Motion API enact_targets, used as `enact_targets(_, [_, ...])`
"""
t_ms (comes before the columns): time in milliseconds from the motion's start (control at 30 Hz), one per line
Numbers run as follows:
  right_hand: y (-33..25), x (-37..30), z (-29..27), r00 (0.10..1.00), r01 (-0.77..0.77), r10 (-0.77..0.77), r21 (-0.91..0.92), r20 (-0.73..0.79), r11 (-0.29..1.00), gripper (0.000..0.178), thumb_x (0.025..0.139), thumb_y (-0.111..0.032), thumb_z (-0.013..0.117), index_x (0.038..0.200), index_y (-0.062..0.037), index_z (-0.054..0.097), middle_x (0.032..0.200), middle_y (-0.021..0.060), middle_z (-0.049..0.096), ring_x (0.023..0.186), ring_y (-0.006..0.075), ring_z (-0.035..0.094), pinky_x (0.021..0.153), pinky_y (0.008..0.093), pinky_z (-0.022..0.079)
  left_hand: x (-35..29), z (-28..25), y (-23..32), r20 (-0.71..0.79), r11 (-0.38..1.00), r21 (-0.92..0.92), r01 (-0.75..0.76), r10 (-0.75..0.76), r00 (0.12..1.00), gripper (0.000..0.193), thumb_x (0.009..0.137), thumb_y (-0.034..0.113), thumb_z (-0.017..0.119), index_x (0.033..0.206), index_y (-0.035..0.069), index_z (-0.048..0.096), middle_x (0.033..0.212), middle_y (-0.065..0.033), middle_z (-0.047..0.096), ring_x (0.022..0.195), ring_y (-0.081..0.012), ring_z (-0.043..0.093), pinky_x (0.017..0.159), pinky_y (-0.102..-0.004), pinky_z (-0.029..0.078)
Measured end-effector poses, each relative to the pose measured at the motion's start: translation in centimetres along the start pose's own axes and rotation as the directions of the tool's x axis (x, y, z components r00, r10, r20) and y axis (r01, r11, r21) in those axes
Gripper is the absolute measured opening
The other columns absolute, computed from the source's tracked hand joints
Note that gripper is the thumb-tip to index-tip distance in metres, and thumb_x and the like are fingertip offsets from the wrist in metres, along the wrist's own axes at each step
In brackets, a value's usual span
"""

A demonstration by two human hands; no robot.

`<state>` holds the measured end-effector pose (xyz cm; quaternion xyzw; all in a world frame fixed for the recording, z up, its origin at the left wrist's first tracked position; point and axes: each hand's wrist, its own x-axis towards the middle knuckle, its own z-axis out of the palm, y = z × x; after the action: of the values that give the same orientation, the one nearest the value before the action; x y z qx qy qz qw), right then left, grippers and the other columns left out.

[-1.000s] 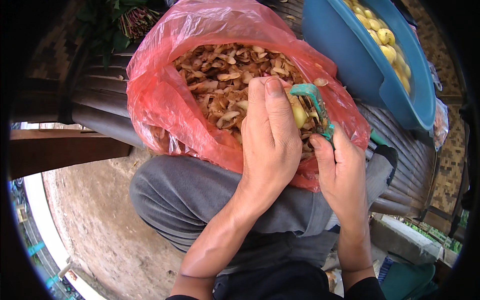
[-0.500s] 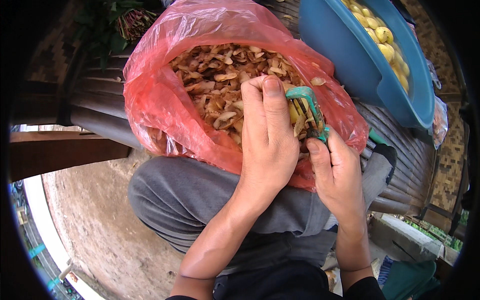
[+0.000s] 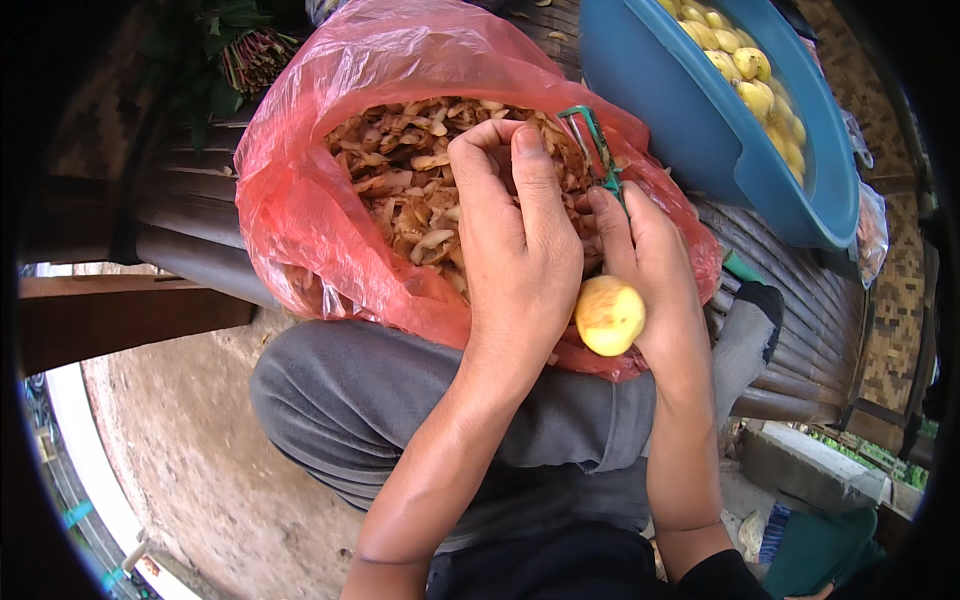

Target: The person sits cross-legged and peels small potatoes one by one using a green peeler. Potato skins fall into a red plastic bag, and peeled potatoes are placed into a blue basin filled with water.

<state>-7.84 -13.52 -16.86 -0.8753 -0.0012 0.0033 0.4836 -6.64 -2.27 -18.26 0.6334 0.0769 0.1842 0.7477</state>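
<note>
My right hand [image 3: 655,265] grips a green-framed peeler [image 3: 592,150] between thumb and forefinger, its head pointing up over a red plastic bag [image 3: 330,60]. A yellow peeled potato [image 3: 610,316] with a brownish patch shows between my hands, against my right palm and beside the heel of my left hand; what supports it is hidden. My left hand [image 3: 520,220] has its fingers curled over the bag's mouth, the thumb extended along them. Whatever lies inside those fingers is out of sight. Brown potato peelings [image 3: 410,190] fill the bag.
A blue basin [image 3: 650,110] of peeled potatoes [image 3: 755,75] stands at the far right. Leafy greens with reddish stems [image 3: 255,60] lie far left. My bent leg [image 3: 360,390] is in front of the bag on the bamboo slat platform [image 3: 190,190].
The potato, earlier mostly hidden behind my left fingers at the peeler, now shows lower between my hands. The peeler has moved up and away from it, and my left hand has shifted slightly left.
</note>
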Motion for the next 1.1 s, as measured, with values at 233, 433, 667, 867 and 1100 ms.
enact_targets(233, [0.1,0.7,0.3,0.983,-0.1,0.134,0.244,-0.126,0.965,0.027,0.106,-0.028,0.048,0.113,-0.0045,0.06,0.07,-0.0049,0.051,0.053,-0.0005,0.037,0.044,0.0178,0.028,0.6,0.8,0.1,-0.013,0.996,0.074,-0.048,0.049,0.999,0.035,0.109,0.03,0.039,0.114,0.001,0.057,0.098,-0.005,0.062,0.09,-0.0107,0.06,0.08,-0.0268,0.051])
enact_targets(433, [-1.4,-4.4,-2.1,0.977,-0.18,0.138,0.282,0.164,0.942,0.028,0.09,-0.014,0.074,0.112,0.0011,0.064,0.086,0.001,0.063,0.077,0.0072,0.058,0.067,0.0268,0.049,2.0,-1.5,-0.2,0.074,0.999,-0.007,-0.054,0.055,0.996,0.022,0.103,0.007,0.042,0.114,-0.001,0.059,0.104,-0.0104,0.065,0.097,-0.0155,0.062,0.089,-0.0293,0.048])
enact_targets(667, [-0.4,-7.5,-1.0,0.981,0.075,-0.036,-0.201,0.193,0.977,0.061,0.078,-0.02,0.082,0.127,-0.0033,0.051,0.114,0.0128,0.058,0.088,0.0336,0.063,0.071,0.0423,0.054,2.4,-2.6,1.0,0.272,0.929,0.305,-0.211,0.127,0.954,0.026,0.093,-0.006,0.049,0.118,-0.005,0.058,0.111,-0.0163,0.067,0.106,-0.0214,0.065,0.093,-0.0326,0.049])
enact_targets(867, [-1.0,-7.4,-1.2,0.995,0.031,-0.022,-0.086,0.098,0.996,0.06,0.08,-0.011,0.081,0.129,0.0011,0.05,0.11,0.0077,0.063,0.082,0.0131,0.064,0.066,0.0271,0.052,3.9,-3.6,2.3,0.33,0.961,0.189,-0.201,0.131,0.935,0.027,0.095,-0.008,0.043,0.117,-0.005,0.058,0.109,-0.0154,0.068,0.107,-0.0201,0.066,0.094,-0.0319,0.05])
enact_targets(1100, [-1.4,-4.8,-2.6,0.983,-0.183,0.122,0.762,0.137,0.622,0.042,0.094,-0.023,0.069,0.127,-0.0031,0.053,0.083,-0.0034,0.058,0.053,-0.0009,0.043,0.044,0.0159,0.033,1.1,-2.9,3.2,0.548,0.98,-0.134,0.146,-0.05,0.835,0.026,0.102,0.006,0.048,0.124,-0.004,0.057,0.12,-0.012,0.065,0.112,-0.0184,0.062,0.1,-0.0298,0.045])
